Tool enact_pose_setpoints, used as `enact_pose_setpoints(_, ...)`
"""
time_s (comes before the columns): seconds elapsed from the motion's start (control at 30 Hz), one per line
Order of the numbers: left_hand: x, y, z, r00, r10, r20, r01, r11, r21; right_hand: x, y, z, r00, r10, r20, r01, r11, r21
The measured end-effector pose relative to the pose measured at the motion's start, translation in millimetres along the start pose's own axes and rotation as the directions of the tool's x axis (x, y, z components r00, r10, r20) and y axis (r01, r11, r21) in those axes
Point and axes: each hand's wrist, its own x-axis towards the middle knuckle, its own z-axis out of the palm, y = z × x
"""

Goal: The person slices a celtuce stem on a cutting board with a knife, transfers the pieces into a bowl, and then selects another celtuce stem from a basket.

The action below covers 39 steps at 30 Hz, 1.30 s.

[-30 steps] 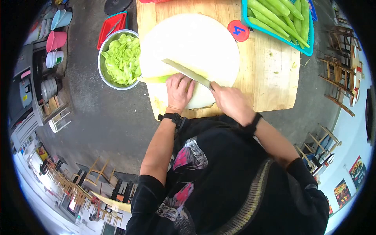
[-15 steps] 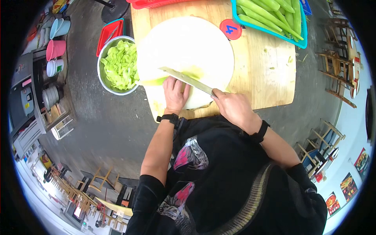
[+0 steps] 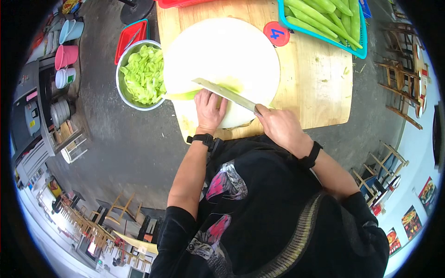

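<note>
On the round white cutting board (image 3: 218, 51) lies a long pale green vegetable (image 3: 183, 96), its left end reaching past the board's edge. My left hand (image 3: 209, 111) holds it down with curled fingers, the thumb drawn in on the right. A kitchen knife (image 3: 227, 94) slants across the board, its blade right against my left fingertips. Its handle is gripped in my closed right hand (image 3: 282, 129). Just left of the board a metal bowl (image 3: 121, 85) holds many green slices (image 3: 143, 76). Where the blade meets the vegetable is partly hidden by the blade and fingers.
A teal basket (image 3: 320, 41) of long green vegetables (image 3: 320, 21) stands at the table's back right. Beside the board lies a red disc marked 4 (image 3: 276, 34). Small scraps dot the wooden table (image 3: 320, 92). A red tray (image 3: 131, 37) sits behind the bowl.
The whole view has shifted slightly, with table and hands a little farther right. Both hands keep nearly the same places against the board, the knife still between them.
</note>
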Motion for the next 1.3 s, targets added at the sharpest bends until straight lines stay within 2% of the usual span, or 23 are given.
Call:
enact_pose_setpoints(0.23, 6.2, 3.3, -1.6, 0.999, -0.003, -0.039, 0.001, 0.999, -0.049, 61.3, -2.9, 27.7, 1.0, -0.011, -0.008, 0.011, 1.0, 0.004)
enact_pose_setpoints(0.33, 8.8, 5.1, -1.3, 0.999, 0.011, -0.048, -0.013, 0.998, -0.055, 52.9, 1.7, 21.5, 0.993, -0.068, -0.095, 0.069, 0.998, 0.006)
enact_pose_setpoints(0.43, 3.2, 3.0, -2.4, 0.999, 0.001, -0.034, -0.002, 0.999, -0.034, 31.2, -3.5, 1.5, 1.0, -0.024, -0.019, 0.023, 1.0, -0.016)
enact_pose_setpoints(0.57, 0.3, 2.3, -2.1, 1.0, -0.023, -0.003, 0.023, 1.0, -0.012, 10.4, -6.7, -7.8, 0.995, -0.065, -0.071, 0.065, 0.998, -0.012)
enact_pose_setpoints(0.63, -1.5, 1.3, -2.0, 1.0, -0.022, 0.0, 0.022, 1.0, -0.013, 6.6, -9.3, -9.6, 1.0, -0.007, -0.012, 0.006, 1.0, -0.028)
enact_pose_setpoints(0.93, 1.1, 3.8, -3.2, 1.0, -0.015, -0.027, 0.015, 1.0, -0.02, -5.0, -2.1, -9.2, 1.0, -0.017, -0.022, 0.017, 1.0, -0.011)
enact_pose_setpoints(1.07, 4.2, 5.6, -3.8, 0.998, -0.024, -0.061, 0.021, 0.999, -0.043, 2.5, -3.3, -3.5, 0.999, -0.03, -0.022, 0.03, 0.999, -0.021)
enact_pose_setpoints(1.2, 3.6, 6.4, -4.0, 0.999, -0.035, -0.032, 0.034, 0.999, -0.039, 47.0, 2.6, 26.3, 0.996, -0.069, -0.05, 0.066, 0.996, -0.062)
enact_pose_setpoints(1.3, 7.8, 6.3, -5.0, 0.998, 0.002, -0.063, -0.004, 0.999, -0.043, 59.5, 0.7, 25.8, 0.995, -0.081, -0.055, 0.078, 0.995, -0.058)
